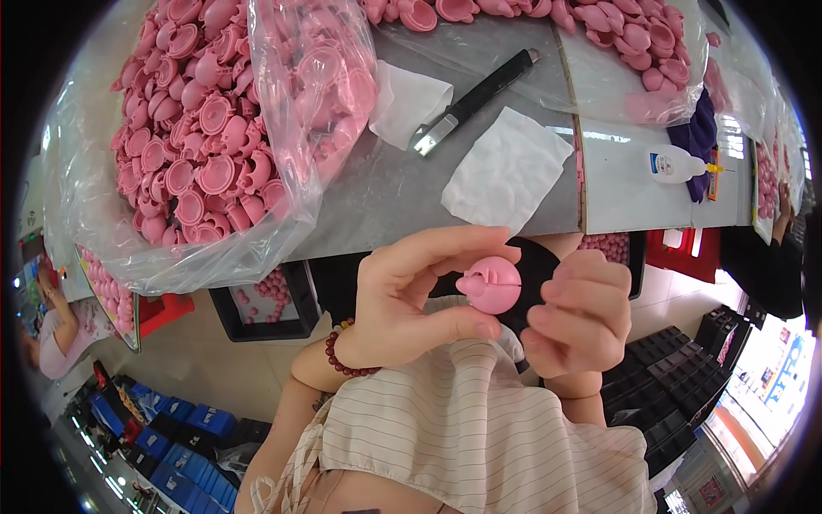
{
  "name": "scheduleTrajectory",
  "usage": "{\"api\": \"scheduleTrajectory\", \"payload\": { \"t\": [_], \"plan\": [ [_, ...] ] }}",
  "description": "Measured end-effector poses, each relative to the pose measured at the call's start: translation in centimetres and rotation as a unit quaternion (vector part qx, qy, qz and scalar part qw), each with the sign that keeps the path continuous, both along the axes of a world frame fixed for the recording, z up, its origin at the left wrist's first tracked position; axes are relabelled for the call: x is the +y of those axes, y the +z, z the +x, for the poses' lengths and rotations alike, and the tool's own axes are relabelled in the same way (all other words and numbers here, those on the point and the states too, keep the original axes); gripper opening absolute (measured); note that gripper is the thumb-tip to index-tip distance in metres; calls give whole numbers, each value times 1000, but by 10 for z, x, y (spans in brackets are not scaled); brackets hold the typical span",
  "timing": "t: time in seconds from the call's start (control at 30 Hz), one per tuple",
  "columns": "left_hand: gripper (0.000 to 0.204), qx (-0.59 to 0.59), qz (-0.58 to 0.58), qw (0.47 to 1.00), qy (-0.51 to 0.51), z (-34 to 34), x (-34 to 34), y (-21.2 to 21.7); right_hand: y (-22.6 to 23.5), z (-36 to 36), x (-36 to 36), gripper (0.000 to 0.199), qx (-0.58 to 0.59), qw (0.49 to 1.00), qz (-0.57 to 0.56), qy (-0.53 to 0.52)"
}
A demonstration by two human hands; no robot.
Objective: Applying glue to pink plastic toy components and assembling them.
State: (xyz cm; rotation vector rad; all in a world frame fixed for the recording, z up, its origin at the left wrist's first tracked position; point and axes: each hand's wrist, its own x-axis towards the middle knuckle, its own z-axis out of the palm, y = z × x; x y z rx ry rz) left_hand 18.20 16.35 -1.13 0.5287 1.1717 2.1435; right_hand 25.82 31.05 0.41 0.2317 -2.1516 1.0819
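- Left hand [398, 295]: thumb and forefinger are narrowed around a round pink piece [494, 287], pinching it from two sides; a thin seam runs across the piece, and a small knob juts from its side toward the palm.
- Right hand [582, 317]: just right of the grip, fingers curled inward; whether anything is tucked inside them I cannot tell.
- Left of the grip and beyond it, a large clear plastic bag [257, 265] stands open on the table, heaped with loose pink parts [205, 128], some of them shallow and cup-like.
- Beyond the grip to the right, a clear plastic sheet or bag [591, 98] bears another pile of pink shells [638, 38].
- Left of the grip, below the table edge, a black tray [274, 332] holds scattered pink balls [272, 295].
- Right of the grip, a second black tray [637, 265], partly hidden, is filled with small pink pieces [608, 244].
- Farther right, past that tray, sits a red container [659, 255] with something white in it.
- Right of the grip and beyond it, a small white bottle [672, 164] with a yellow tip lies on the table.
- Straight beyond the grip lie a white cloth [509, 167] and a black-handled cutter [479, 98].
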Motion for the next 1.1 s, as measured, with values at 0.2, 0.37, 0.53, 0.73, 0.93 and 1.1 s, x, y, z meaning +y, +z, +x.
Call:
{"api": "scheduleTrajectory", "payload": {
  "t": [0.2,0.37,0.53,0.73,0.93,1.1],
  "plan": [
    [49,83,-15,996,25,-3,-3,-9,2,1,10,15,-7,999,-9,-48],
    [49,89,9,996,25,-7,-7,-10,-13,4,50,22,103,947,30,-304],
    [46,16,17,1000,7,-6,-5,-1,-14,-13,97,32,95,876,55,-470],
    [47,-46,88,994,-44,-7,-4,-7,-14,-18,110,35,-197,877,-32,-438],
    [53,-161,117,976,-90,-4,-8,-8,-8,-36,73,31,112,938,-250,-211],
    [54,-142,105,981,-76,-5,-3,1,-13,-44,69,33,59,942,-313,-109]
  ]
}}
